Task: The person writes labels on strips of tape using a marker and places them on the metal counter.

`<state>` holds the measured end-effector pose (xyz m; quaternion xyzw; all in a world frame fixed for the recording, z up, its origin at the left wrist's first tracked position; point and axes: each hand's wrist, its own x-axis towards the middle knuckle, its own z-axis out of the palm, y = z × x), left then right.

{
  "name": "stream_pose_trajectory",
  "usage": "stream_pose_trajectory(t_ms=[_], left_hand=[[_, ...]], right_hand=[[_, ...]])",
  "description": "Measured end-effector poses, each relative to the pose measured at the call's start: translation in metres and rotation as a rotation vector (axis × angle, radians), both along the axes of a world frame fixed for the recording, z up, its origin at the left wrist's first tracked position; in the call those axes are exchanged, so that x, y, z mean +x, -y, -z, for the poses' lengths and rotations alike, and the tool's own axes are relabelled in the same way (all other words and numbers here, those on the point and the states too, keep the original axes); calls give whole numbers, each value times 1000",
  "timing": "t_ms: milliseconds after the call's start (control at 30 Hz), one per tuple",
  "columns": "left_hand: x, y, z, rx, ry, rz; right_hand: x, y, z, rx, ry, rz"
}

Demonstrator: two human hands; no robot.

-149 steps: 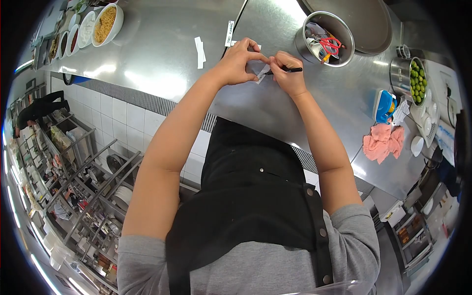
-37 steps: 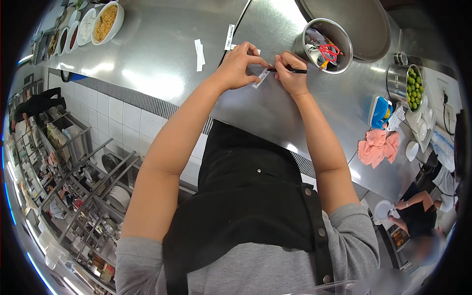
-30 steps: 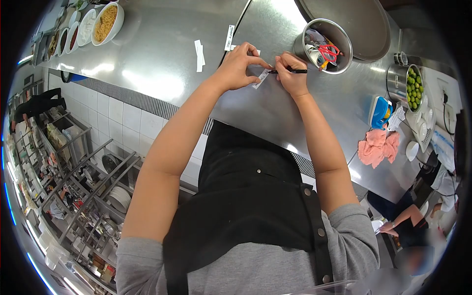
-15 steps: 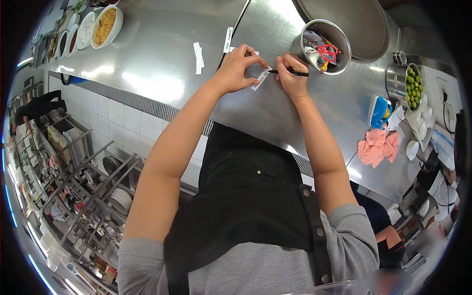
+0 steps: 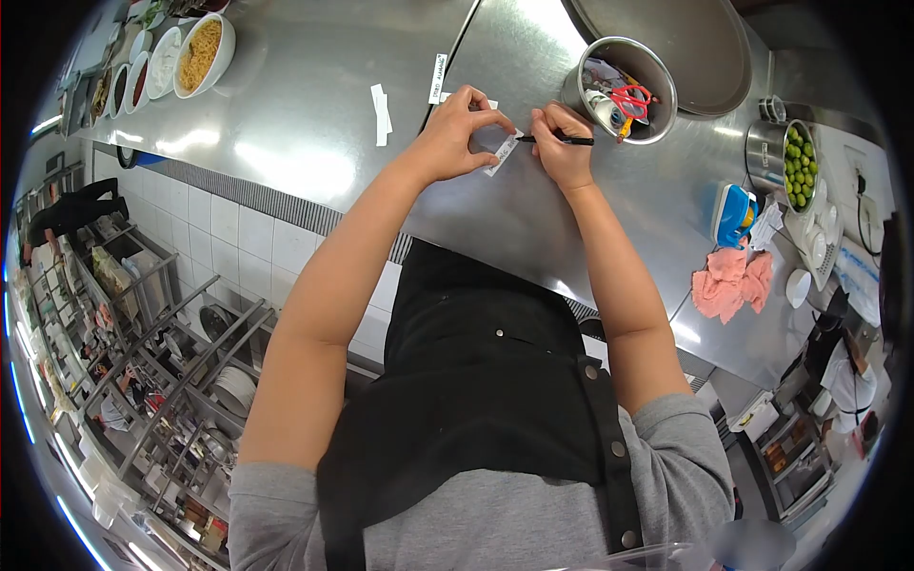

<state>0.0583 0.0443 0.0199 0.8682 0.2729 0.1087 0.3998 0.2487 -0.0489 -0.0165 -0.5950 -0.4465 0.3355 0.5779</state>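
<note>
The left hand (image 5: 452, 133) rests on the steel surface (image 5: 305, 105), its fingertips pinching and pinning down a small white paper label (image 5: 502, 152) that lies flat on the metal at about 12 o'clock from the person's body. The right hand (image 5: 562, 147) is curled tight around a black pen (image 5: 557, 141), which lies nearly level with its tip touching the label's right end. The two hands sit just beside each other, with the label between them.

At 1 o'clock from the hands, near the right knuckles, stands a round metal tub (image 5: 624, 88) holding red-handled scissors (image 5: 636, 98) and other small tools. Beyond it, toward the top edge, lies a large round metal tray (image 5: 681, 48). At 11 o'clock from the left hand two more white paper strips lie on the surface: one (image 5: 381, 100) well apart, another (image 5: 437, 78) nearer the seam between the two counter sections. Far off at 10 o'clock a white bowl of noodles (image 5: 202, 52) heads a row of small dishes. At 3 o'clock from the hands are a metal pot of green limes (image 5: 798, 162), a blue and yellow object (image 5: 738, 214) that I cannot identify, and a crumpled pink cloth (image 5: 733, 281).
</note>
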Motion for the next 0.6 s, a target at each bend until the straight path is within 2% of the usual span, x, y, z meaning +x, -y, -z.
stream_pose_trajectory(t_ms=[67, 267, 333, 367, 433, 600], left_hand=[[0, 0, -1, 12, -15, -1], [0, 0, 1, 33, 3, -6], [0, 0, 1, 27, -4, -8], [0, 1, 0, 20, -9, -9], [1, 1, 0, 16, -9, -13], [0, 1, 2, -10, 10, -7]], right_hand=[[-2, 0, -4, -41, -78, 13], [1, -2, 2, 68, 110, -10], [-1, 2, -4, -67, -93, 2], [-2, 2, -3, -67, -94, 3], [-2, 1, 0, 25, -1, 79], [0, -1, 2, 65, 48, 70]])
